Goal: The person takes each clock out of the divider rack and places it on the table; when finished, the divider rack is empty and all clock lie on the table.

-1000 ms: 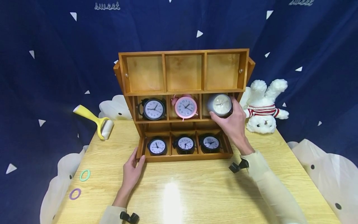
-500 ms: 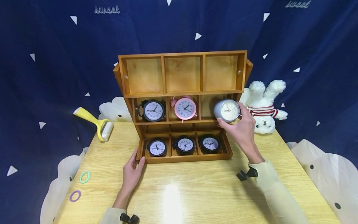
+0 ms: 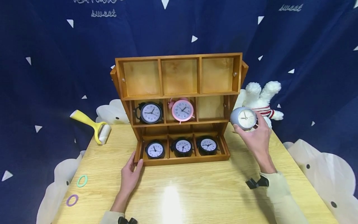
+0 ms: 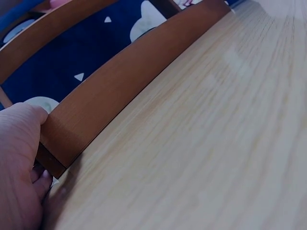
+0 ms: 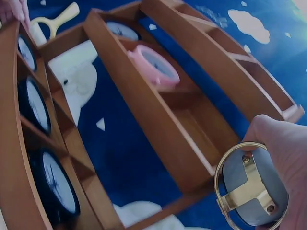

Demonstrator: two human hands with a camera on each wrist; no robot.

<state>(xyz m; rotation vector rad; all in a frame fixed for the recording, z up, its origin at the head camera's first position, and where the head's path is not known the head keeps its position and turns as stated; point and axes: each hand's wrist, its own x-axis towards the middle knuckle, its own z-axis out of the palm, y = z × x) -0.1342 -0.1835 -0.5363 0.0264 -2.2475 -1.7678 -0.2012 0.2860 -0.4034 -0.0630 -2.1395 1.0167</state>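
A grey-blue round alarm clock is gripped by my right hand, off the right side of the three-tier wooden shelf. The right wrist view shows its underside with a brass-coloured bracket. My left hand grips the shelf's lower left front corner; in the left wrist view the thumb lies on the corner and fingertips show beyond it. On the middle tier stand a black alarm clock and a pink one; its right compartment is bare. Several black alarm clocks fill the bottom tier.
A yellow-handled lint roller lies left of the shelf. A green ring and a purple ring lie at the table's left. A white plush rabbit is behind my right hand. The top tier has three bare compartments.
My right hand has taken the grey-blue alarm clock out of the middle tier's right compartment and moved it right, past the shelf's side. The left hand keeps its hold on the corner.
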